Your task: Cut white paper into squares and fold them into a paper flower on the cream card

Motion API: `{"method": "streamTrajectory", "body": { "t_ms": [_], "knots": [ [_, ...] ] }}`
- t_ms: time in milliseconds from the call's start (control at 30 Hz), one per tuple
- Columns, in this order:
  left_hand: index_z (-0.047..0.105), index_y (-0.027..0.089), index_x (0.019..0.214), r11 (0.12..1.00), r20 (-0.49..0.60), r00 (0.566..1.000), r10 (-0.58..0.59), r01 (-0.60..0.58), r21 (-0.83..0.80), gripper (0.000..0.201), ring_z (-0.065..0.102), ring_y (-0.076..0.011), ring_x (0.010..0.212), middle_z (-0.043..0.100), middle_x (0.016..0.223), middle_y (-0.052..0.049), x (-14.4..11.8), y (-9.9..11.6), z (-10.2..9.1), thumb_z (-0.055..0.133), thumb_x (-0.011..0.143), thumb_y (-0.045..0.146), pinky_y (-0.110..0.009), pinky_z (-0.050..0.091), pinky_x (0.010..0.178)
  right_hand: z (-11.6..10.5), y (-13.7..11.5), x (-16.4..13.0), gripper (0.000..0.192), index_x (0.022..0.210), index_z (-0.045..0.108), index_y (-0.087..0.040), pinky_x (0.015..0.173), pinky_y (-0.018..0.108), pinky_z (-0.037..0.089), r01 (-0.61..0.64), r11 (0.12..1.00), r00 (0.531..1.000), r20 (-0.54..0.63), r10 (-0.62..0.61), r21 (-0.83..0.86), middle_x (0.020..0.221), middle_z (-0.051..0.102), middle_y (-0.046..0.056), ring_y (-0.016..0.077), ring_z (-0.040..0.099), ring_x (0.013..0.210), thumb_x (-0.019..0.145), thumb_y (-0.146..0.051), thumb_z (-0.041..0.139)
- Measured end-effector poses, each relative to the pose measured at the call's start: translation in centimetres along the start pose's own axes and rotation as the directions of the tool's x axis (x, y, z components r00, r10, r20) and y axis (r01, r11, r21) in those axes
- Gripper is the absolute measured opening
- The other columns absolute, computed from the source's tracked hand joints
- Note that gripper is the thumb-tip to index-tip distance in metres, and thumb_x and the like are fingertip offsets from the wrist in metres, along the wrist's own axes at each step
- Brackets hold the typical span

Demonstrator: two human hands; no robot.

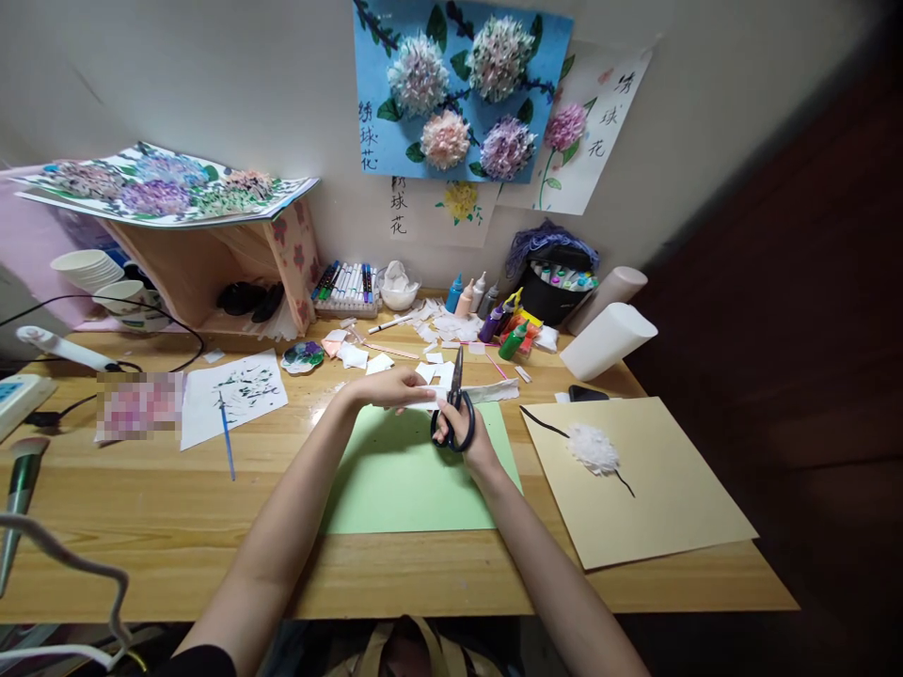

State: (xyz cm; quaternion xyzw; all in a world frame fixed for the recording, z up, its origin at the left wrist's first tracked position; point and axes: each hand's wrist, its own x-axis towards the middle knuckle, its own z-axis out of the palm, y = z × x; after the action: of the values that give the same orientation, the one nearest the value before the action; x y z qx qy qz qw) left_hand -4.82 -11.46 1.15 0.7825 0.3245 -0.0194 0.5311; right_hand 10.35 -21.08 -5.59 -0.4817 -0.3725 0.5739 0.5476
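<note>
My right hand [469, 437] grips a pair of black-handled scissors [456, 376], their blades pointing up and away from me. In my left hand [395, 387] is a narrow white paper strip [421, 405], pinched at the fingers, its far end close to the scissors. Both hands are above a light green sheet of paper [416, 480] on the table. Just behind the scissors lies a longer white strip [494, 390], and small white paper squares [442, 371] are scattered beyond my hands.
To the right, a tan board [656, 489] carries a white paper flower [593, 448]. Paint bottles [492, 324], a marker tray [347, 290] and a white roll [607, 343] stand at the back. At left are a paint-specked sheet [246, 390] and a blue brush [227, 437].
</note>
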Motion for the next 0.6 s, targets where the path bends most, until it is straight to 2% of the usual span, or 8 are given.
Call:
{"method": "streamTrajectory", "body": {
  "t_ms": [133, 233, 267, 333, 400, 467, 600],
  "knots": [
    [0.056, 0.014, 0.076, 1.000, 0.028, 0.999, 0.016, -0.016, -0.020, 0.046, 0.046, -0.0086, 0.043, 0.050, 0.053, 0.001, 0.4, -0.1, 0.2, 0.049, 0.075, 0.059, -0.019, 0.033, 0.041, -0.5, -0.1, 0.1, 0.031, 0.078, 0.048, -0.018, 0.046, 0.020, 0.044, 0.128, 0.991, 0.980, -0.158, -0.121, 0.032, 0.044, 0.045, -0.009, 0.0076, 0.047, 0.039, 0.072, -0.043, 0.065],
    [0.054, 0.014, 0.074, 0.999, -0.065, 0.997, 0.031, -0.033, -0.022, 0.043, 0.048, -0.0090, 0.047, 0.049, 0.055, 0.002, 0.0, -0.5, -0.3, 0.051, 0.074, 0.057, -0.019, 0.035, 0.044, -1.2, -0.5, 0.4, 0.036, 0.079, 0.050, -0.017, 0.046, 0.021, 0.045, 0.125, 0.992, 0.978, -0.169, -0.126, -0.017, 0.044, 0.044, -0.008, 0.0077, 0.045, 0.039, 0.075, -0.052, 0.058],
    [0.053, 0.014, 0.073, 0.999, -0.120, 0.992, 0.031, -0.034, -0.019, 0.043, 0.048, -0.0091, 0.048, 0.049, 0.056, 0.002, -0.2, -0.6, -0.6, 0.050, 0.075, 0.057, -0.019, 0.035, 0.045, -1.5, -0.7, 0.4, 0.041, 0.079, 0.050, -0.017, 0.045, 0.021, 0.044, 0.098, 0.995, 0.986, -0.129, -0.102, -0.030, 0.043, 0.042, -0.008, 0.0075, 0.043, 0.037, 0.075, -0.058, 0.054],
    [0.052, 0.014, 0.072, 0.999, -0.224, 0.974, 0.033, -0.037, -0.014, 0.043, 0.047, -0.0090, 0.050, 0.047, 0.059, 0.002, -0.7, -0.9, -1.2, 0.049, 0.075, 0.057, -0.020, 0.034, 0.045, -1.9, -1.2, 0.3, 0.056, 0.081, 0.050, -0.017, 0.042, 0.022, 0.042, 0.030, 0.998, 0.999, 0.023, -0.028, -0.057, 0.043, 0.040, -0.009, 0.0076, 0.040, 0.035, 0.071, -0.072, 0.045],
    [0.048, 0.015, 0.069, 0.999, -0.308, 0.951, 0.038, -0.043, -0.009, 0.043, 0.044, -0.0084, 0.051, 0.045, 0.060, 0.002, -1.1, -1.0, -1.7, 0.048, 0.076, 0.057, -0.020, 0.033, 0.046, -2.2, -1.7, -0.2, 0.069, 0.083, 0.049, -0.017, 0.045, 0.024, 0.043, -0.025, 0.994, 0.976, 0.212, 0.046, -0.103, 0.046, 0.042, -0.007, 0.0089, 0.043, 0.038, 0.064, -0.081, 0.036],
    [0.043, 0.015, 0.065, 0.999, -0.362, 0.932, 0.033, -0.040, -0.011, 0.043, 0.040, -0.0076, 0.050, 0.041, 0.058, 0.003, -1.5, -1.2, -2.2, 0.047, 0.076, 0.057, -0.020, 0.030, 0.046, -2.2, -2.1, -0.9, 0.072, 0.085, 0.048, -0.017, 0.051, 0.025, 0.044, -0.043, 0.984, 0.932, 0.347, 0.102, -0.172, 0.051, 0.045, -0.005, 0.0101, 0.047, 0.045, 0.063, -0.083, 0.029],
    [0.039, 0.016, 0.062, 0.996, -0.391, 0.919, 0.048, -0.076, -0.057, 0.045, 0.033, -0.0067, 0.049, 0.034, 0.056, 0.004, -1.6, -1.5, -2.4, 0.046, 0.076, 0.058, -0.020, 0.027, 0.045, -2.2, -2.4, -1.8, 0.062, 0.082, 0.044, -0.019, 0.050, 0.024, 0.043, -0.035, 0.947, 0.885, 0.431, 0.178, -0.319, 0.053, 0.042, -0.005, 0.0097, 0.045, 0.045, 0.072, -0.077, 0.027]
  ]
}}
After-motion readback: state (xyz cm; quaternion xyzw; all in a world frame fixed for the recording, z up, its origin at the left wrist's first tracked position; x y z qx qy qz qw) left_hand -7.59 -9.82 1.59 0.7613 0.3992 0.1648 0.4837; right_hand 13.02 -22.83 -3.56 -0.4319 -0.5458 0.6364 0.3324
